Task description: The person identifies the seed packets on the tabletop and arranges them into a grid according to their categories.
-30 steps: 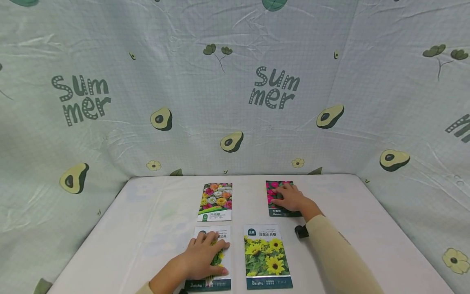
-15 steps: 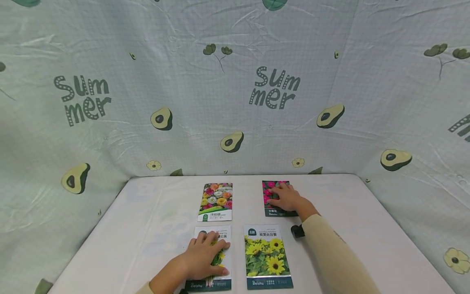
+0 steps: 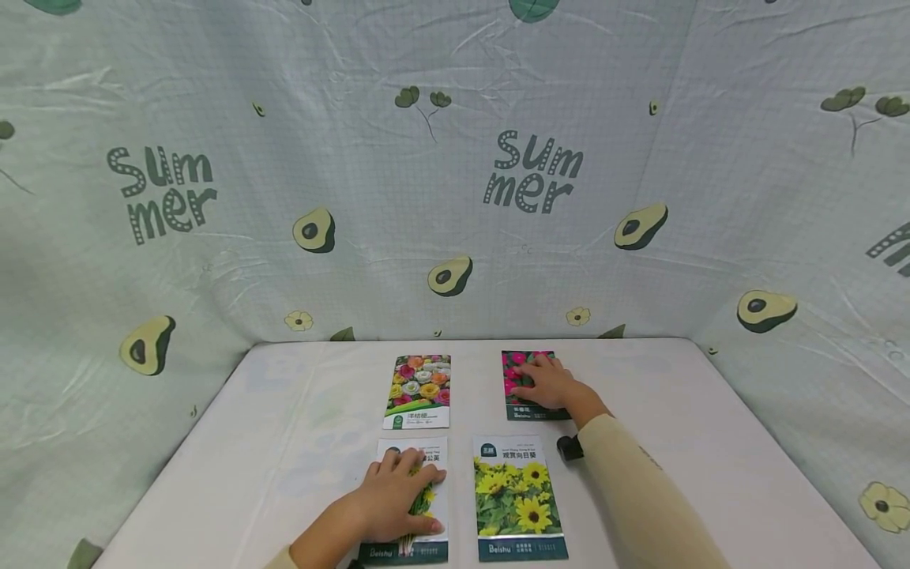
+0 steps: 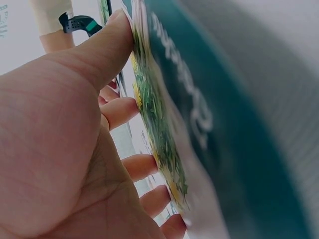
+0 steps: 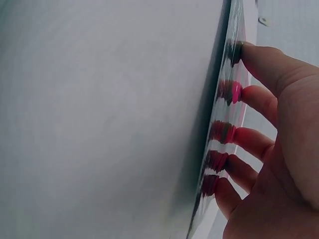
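Note:
In the head view my left hand rests over a white seed packet with yellow flowers and a dark teal bottom band, lying flat at the front left. The left wrist view shows its fingertips and thumb touching the packet's printed face. Farther back on the right, my right hand lies on a dark seed packet with pink flowers. Its spread fingertips press on that packet's glossy face in the right wrist view. The palm covers the packet's right part from the head camera.
A sunflower seed packet lies at the front, right of my left hand. Behind the left hand is a seed packet with multicoloured blooms. All lie on a white table, with a printed curtain behind it.
My right hand and the pink-flower packet under it have slid a little to the left across the table. The left hand and the other packets have stayed in place.

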